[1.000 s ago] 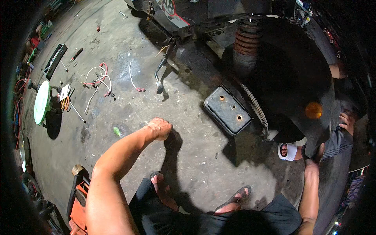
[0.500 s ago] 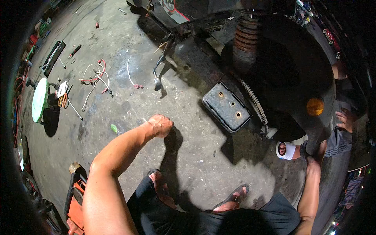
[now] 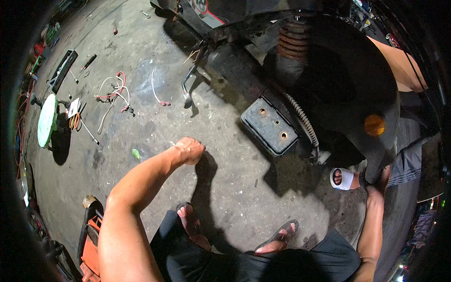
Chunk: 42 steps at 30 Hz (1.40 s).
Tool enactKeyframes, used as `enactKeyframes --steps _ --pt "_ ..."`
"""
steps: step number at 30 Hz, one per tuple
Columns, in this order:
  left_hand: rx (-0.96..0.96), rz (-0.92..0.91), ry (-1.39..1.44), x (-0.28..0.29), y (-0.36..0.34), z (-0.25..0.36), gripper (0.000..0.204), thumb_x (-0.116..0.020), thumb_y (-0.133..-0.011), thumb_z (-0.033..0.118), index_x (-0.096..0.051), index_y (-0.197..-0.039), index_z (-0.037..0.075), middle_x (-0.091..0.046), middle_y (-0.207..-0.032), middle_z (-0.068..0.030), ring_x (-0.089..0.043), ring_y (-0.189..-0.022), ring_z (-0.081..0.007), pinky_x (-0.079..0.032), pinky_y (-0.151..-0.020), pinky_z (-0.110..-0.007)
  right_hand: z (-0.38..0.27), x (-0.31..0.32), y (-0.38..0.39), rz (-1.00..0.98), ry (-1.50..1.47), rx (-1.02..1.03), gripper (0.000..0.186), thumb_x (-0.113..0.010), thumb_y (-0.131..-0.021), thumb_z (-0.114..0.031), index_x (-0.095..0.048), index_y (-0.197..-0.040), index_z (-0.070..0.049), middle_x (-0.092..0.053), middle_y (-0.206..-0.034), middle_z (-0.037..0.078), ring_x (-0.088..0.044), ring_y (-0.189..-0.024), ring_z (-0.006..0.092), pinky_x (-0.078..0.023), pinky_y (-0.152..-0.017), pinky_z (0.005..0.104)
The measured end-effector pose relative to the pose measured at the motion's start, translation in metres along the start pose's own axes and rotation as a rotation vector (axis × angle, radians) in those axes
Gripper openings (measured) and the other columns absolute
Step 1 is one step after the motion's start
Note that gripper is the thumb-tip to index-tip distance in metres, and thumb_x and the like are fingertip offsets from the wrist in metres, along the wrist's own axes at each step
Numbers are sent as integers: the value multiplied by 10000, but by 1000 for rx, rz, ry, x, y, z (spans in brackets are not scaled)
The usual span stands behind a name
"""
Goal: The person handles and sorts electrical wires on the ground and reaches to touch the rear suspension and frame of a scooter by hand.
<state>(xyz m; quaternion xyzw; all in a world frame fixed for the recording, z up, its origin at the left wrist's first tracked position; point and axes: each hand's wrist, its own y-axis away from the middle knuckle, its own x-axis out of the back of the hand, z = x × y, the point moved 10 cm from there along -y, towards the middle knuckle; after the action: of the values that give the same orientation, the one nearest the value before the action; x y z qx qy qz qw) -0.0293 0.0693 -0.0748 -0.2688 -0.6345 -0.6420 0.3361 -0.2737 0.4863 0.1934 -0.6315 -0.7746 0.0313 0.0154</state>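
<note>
My left hand (image 3: 190, 150) hangs above the concrete floor in a fist, back upward. Its fingers curl out of sight, so I cannot see whether anything is in it. On the right, my right hand (image 3: 379, 182) grips the lower end of a vehicle's dark fender (image 3: 378, 162), fingers wrapped round its edge. The fender carries an orange reflector (image 3: 375, 125). Between my hands, low on the vehicle, is a black rectangular box (image 3: 269, 126) with several holes in its face. A ribbed grey hose (image 3: 303, 120) runs beside it, below a rusty coil spring (image 3: 294, 38).
A co-worker's bent arm (image 3: 399, 63) and white-wrapped foot (image 3: 342, 179) are beyond the fender. Loose cables (image 3: 115, 91), a screwdriver (image 3: 87, 63), a black tray (image 3: 62, 70) and a pale green stool (image 3: 47, 121) are at left. An orange tool (image 3: 91, 244) stands by my left arm.
The vehicle has shifted slightly left, its reflector and box with it, and my right hand has stayed on the fender. The co-worker's hand has gone from beside the fender; their arm now shows higher up.
</note>
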Motion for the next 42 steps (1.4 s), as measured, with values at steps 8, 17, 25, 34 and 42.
enactKeyframes --steps 8,17,25,34,42 --pt "-21 57 27 12 -8 8 200 -527 -738 106 -658 -874 43 -657 -903 -132 -630 -891 -273 -500 -751 -358 -9 114 -31 96 952 322 303 -468 -862 -122 -478 -1160 -66 -522 -1094 29 -482 -1025 136 -386 -897 286" --pt "-15 42 30 13 -2 9 204 -538 -726 109 -659 -877 47 -654 -908 -134 -626 -901 -274 -493 -765 -355 -36 2 0 -86 479 221 280 -445 -854 -140 -531 -1094 -23 -588 -1016 52 -567 -871 162 -470 -765 288" --pt "-49 -19 9 15 5 17 214 -517 -741 134 -644 -893 52 -650 -905 -145 -623 -895 -289 -492 -756 -378 18 45 -29 -64 91 -70 318 -546 -819 -130 -520 -1115 -17 -580 -1061 53 -557 -915 176 -449 -797 285" --pt "-100 41 21 16 -11 26 231 -505 -748 149 -627 -928 70 -649 -904 -142 -628 -865 -305 -497 -748 -401 25 103 -45 165 210 10 338 -399 -911 -275 -553 -1081 -27 -601 -969 55 -574 -830 191 -461 -753 295" --pt "204 1264 677 139 78 -66 100 -555 -776 122 -587 -856 72 -582 -689 -192 -587 -662 -358 -459 -575 -420 8 36 -21 13 -119 22 368 -380 -913 -280 -512 -1137 -20 -571 -1055 64 -557 -912 186 -460 -779 292"
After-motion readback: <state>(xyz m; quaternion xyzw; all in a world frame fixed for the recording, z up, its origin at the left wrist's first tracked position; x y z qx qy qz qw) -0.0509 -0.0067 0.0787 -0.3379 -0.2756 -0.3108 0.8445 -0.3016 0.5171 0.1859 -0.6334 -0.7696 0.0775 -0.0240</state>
